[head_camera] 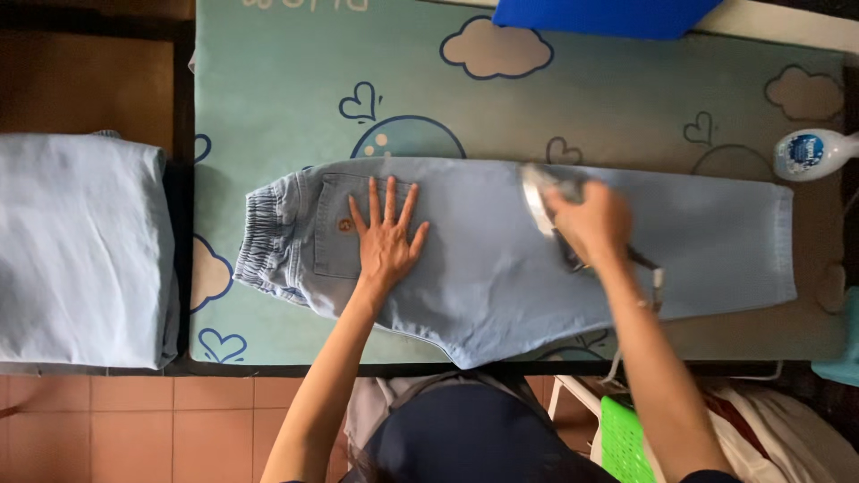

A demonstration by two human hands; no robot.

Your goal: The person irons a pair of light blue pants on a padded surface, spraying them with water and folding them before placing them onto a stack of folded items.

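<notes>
A pair of light blue jeans [501,259] lies folded lengthwise across a pale green mat [286,89] printed with clouds and hearts. The elastic waistband is at the left and the hem at the right. My left hand [386,234] rests flat, fingers spread, on the back pocket near the waistband. My right hand [592,224] grips the handle of a clothes iron [540,199], whose metal soleplate sits on the middle of the leg. The iron is blurred, and its cord trails off toward the front edge.
A folded stack of pale blue fabric [80,250] sits to the left of the mat. A white spray bottle [810,154] lies at the right edge, a blue object [599,16] at the top. A green basket [622,438] stands below on the tiled floor.
</notes>
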